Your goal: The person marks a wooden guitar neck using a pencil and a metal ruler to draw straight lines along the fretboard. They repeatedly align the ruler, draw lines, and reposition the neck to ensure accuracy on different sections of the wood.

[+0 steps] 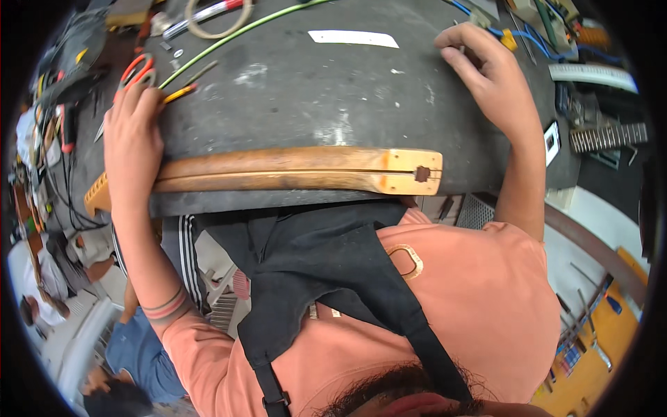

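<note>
My left hand is at the left of the dark workbench, its fingers curled over a pair of scissors with orange-red handles. The loops stick out beyond the fingertips; the rest is partly hidden under the hand. Below my left wrist lies a wooden guitar neck, back side up along the bench's near edge. A groove runs down its middle to a dark recess in the pale heel, which has small holes. At the far right my right hand is raised, thumb and forefinger pinched around something tiny I cannot make out.
A white strip lies at the back of the bench. Near the scissors are a yellow pencil-like stick, a green cable and a tape roll. A fretted neck piece and a phone-like device lie at the right.
</note>
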{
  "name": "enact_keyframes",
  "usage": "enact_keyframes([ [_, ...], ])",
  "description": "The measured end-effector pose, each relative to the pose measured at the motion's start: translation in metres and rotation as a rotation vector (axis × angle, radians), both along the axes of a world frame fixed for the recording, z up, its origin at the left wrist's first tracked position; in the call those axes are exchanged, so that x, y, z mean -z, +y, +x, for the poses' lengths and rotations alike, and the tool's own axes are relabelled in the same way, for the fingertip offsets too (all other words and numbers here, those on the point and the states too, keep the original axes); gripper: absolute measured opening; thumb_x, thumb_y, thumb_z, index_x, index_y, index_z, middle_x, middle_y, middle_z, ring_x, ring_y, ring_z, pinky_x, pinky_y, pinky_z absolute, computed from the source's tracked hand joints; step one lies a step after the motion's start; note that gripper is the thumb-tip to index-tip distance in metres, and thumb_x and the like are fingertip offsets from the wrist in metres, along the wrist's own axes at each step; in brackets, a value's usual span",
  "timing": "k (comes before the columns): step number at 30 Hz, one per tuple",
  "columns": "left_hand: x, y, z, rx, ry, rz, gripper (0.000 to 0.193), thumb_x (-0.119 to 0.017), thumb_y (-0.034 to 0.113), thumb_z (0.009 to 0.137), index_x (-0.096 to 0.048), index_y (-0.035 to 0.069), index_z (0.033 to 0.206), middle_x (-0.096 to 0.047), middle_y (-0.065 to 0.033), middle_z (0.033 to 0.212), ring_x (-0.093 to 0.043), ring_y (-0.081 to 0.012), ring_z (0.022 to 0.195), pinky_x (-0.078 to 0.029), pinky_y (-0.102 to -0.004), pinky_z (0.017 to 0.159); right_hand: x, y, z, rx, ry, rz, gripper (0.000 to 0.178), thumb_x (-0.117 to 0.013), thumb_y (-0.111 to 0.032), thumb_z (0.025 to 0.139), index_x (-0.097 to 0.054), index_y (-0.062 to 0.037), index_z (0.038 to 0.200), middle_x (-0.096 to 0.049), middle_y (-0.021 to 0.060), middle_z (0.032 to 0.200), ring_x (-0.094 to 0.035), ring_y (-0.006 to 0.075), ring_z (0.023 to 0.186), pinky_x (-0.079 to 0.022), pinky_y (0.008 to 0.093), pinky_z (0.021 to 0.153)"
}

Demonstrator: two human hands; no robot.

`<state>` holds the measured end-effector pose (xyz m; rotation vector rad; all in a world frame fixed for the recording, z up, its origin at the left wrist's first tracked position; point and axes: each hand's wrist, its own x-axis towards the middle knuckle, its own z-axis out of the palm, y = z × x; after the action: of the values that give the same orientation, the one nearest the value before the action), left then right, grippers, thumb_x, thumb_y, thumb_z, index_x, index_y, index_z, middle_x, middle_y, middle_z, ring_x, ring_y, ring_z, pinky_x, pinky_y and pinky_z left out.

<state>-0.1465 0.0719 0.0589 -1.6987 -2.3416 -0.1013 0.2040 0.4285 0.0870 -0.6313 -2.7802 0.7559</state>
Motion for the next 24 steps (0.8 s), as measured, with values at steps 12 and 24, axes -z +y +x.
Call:
enact_keyframes([
  [12,0.002,0.04,0.044,-0.073,-0.696,0.521,0.024,-0.063,0.01,0.12,-0.069,-0.002,0.139,-0.074,-0.0063,0.126,-0.067,-0.0135,0.116,-0.05,-0.0285,0.108,0.026,-0.067,0.077,-0.075,0.114,-0.281,0.015,-0.073,-0.02,0.103,-0.076,-0.0093,0.114,-0.071,0.0031,0.106,-0.06,0.0267,0.11,-0.04,0.0429,0.107],
  [24,-0.02,0.073,0.11,0.044,-1.187,0.947,0.062,-0.039,0.044,0.125,-0.069,-0.01,0.124,-0.076,-0.0222,0.11,-0.074,-0.0275,0.091,-0.059,-0.0377,0.083,0.033,-0.076,0.1,-0.111,0.213,-0.239,0.035,-0.082,-0.025,0.096,-0.075,-0.0108,0.127,-0.07,0.0088,0.127,-0.058,0.0328,0.128,-0.04,0.0476,0.114],
])
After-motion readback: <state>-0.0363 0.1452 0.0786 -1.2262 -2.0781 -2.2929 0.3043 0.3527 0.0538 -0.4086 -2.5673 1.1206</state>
